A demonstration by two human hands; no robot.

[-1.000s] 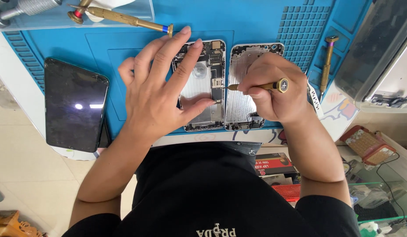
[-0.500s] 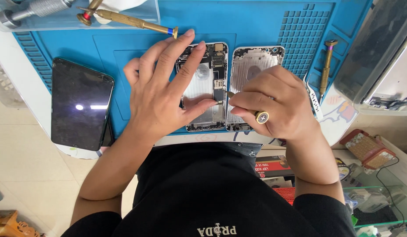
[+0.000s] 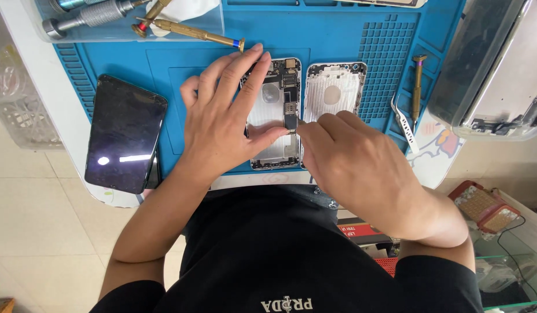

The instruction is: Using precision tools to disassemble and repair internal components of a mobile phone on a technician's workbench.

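We hold an opened phone (image 3: 271,116) flat on the blue mat (image 3: 181,64), its long axis running away from our body, the circuit-board end toward the far edge of the mat and the near end close to the mat's front edge. A second, bare shell (image 3: 338,87) lies just beside it on the right, parallel.

A second ago our right hand (image 3: 361,168) sat further right, over that bare shell, with a brass screwdriver plain in its grip. Now it has swung left and rolled over, so its fingertips meet our left thumb at the seam between the two housings, and the tool's handle is gone from view beneath the palm. A small dark tip shows where the fingers pinch; it is likely the driver's bit, though we cannot be sure. We read this as the work moving onto a fine point on the phone's right edge.

Our left hand (image 3: 225,116) stays spread over the phone, fingers splayed and pressing down, the thumb tucked toward the pinch. Our right fingers are curled shut around whatever they hold.

Another brass screwdriver (image 3: 193,32) lies at the far edge, tweezers (image 3: 403,124) to the right, and a dark phone (image 3: 126,133) to the left.
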